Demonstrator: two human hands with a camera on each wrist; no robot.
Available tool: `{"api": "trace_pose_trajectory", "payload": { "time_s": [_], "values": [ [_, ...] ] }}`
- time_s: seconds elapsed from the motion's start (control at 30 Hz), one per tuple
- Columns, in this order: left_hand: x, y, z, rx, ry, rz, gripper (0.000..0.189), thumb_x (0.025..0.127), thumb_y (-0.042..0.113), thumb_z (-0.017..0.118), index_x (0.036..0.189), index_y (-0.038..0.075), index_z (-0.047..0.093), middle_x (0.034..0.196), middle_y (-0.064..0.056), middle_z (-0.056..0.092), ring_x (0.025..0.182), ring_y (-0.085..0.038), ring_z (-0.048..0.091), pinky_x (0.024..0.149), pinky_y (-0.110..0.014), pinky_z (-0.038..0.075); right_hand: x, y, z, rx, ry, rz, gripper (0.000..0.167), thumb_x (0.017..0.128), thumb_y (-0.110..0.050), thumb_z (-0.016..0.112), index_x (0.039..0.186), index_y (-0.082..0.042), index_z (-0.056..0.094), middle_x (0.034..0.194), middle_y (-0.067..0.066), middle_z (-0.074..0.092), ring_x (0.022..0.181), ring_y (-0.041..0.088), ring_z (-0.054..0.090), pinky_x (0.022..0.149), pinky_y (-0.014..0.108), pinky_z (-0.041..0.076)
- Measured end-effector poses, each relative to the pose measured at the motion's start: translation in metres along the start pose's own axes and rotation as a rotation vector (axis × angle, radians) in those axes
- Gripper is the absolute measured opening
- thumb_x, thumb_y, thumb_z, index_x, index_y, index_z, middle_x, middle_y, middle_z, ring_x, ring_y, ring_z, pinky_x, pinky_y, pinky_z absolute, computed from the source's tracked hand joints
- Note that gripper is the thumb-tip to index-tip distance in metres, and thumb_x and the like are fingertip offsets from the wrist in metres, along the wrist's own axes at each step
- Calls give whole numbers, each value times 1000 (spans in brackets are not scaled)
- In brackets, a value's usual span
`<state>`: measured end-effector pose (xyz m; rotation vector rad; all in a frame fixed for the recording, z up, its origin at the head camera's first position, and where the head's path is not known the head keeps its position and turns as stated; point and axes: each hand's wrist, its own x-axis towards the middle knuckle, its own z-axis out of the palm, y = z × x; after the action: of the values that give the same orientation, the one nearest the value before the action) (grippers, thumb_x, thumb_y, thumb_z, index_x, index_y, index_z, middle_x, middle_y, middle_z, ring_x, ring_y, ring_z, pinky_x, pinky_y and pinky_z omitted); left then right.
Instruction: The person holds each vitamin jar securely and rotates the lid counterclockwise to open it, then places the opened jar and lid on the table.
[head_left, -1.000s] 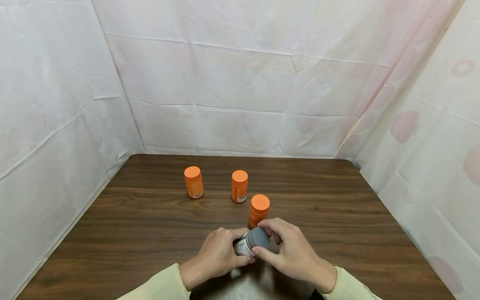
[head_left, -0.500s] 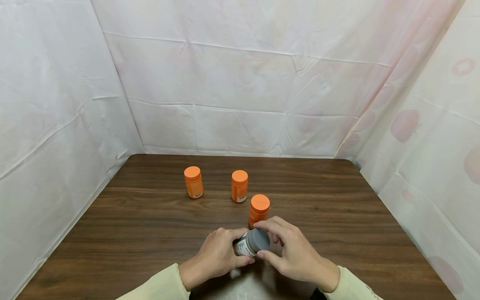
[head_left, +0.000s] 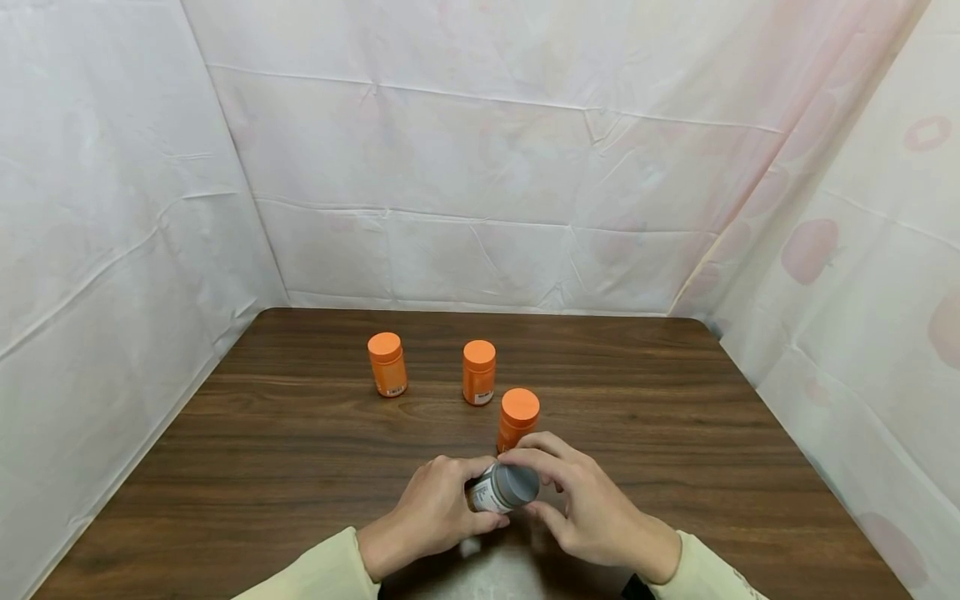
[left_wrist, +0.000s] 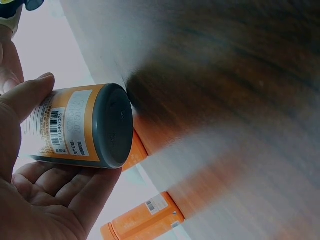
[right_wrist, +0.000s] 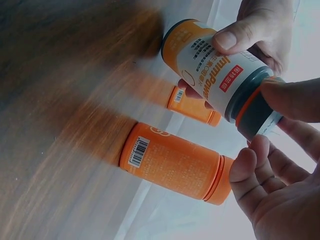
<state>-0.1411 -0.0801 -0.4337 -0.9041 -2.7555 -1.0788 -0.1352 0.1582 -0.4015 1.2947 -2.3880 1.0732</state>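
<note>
My left hand [head_left: 431,504] grips the body of a tilted grey supplement bottle [head_left: 489,493] with a white and orange label. Its bottom end [left_wrist: 116,126] faces the left wrist camera, close over the table. At the other end is a dark grey cap [right_wrist: 257,112], with a thin orange ring showing along its edge in the right wrist view. The right hand [head_left: 592,508] holds this cap between thumb and fingers. Just beyond the hands stands an upright orange bottle [head_left: 517,417], its lower part hidden behind the right hand in the head view.
Two more orange bottles stand upright farther back: one near the middle [head_left: 479,375], one to the left [head_left: 388,367]. The brown wood-grain table [head_left: 675,400] is walled by pale curtains [head_left: 480,167] at the back and sides.
The right hand's fingers and thumb have shifted around the cap, the index finger moving left over its top and the thumb to the right. The left hand and orange bottles stay put.
</note>
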Motion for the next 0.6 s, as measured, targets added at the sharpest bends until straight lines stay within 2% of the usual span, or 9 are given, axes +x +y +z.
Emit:
{"api": "trace_pose_trajectory", "payload": {
  "time_s": [0.13, 0.27, 0.43, 0.6],
  "values": [
    [0, 0, 0, -2, 1, 1, 45, 76, 38, 92, 116, 36, 70, 87, 21, 68, 72, 4, 59, 63, -22, 49, 0, 0, 0, -6, 12, -13, 78, 73, 6, 85, 141, -22, 58, 131, -5, 56, 88, 8, 55, 69, 19, 48],
    [0, 1, 0, -4, 3, 0, 38, 76, 38, 92, 109, 36, 71, 84, 22, 67, 70, 4, 59, 62, -22, 48, 0, 0, 1, -55, 68, 1, 73, 76, -12, 90, 141, -23, 58, 126, -6, 58, 81, 6, 51, 65, 16, 44],
    [0, 2, 0, -9, 3, -8, 33, 76, 37, 92, 101, 37, 70, 80, 24, 64, 66, 3, 58, 59, -22, 46, -1, -2, 2, -101, 133, 118, 55, 82, -39, 88, 129, -25, 64, 105, -12, 61, 75, 9, 50, 62, 18, 42],
    [1, 2, 0, -19, -1, -13, 32, 76, 36, 92, 99, 38, 69, 79, 24, 63, 67, 2, 58, 59, -22, 46, -2, -3, 4, -133, 163, 205, 45, 82, -49, 85, 115, -23, 68, 90, -13, 58, 69, 6, 47, 58, 19, 40]
  ]
}}
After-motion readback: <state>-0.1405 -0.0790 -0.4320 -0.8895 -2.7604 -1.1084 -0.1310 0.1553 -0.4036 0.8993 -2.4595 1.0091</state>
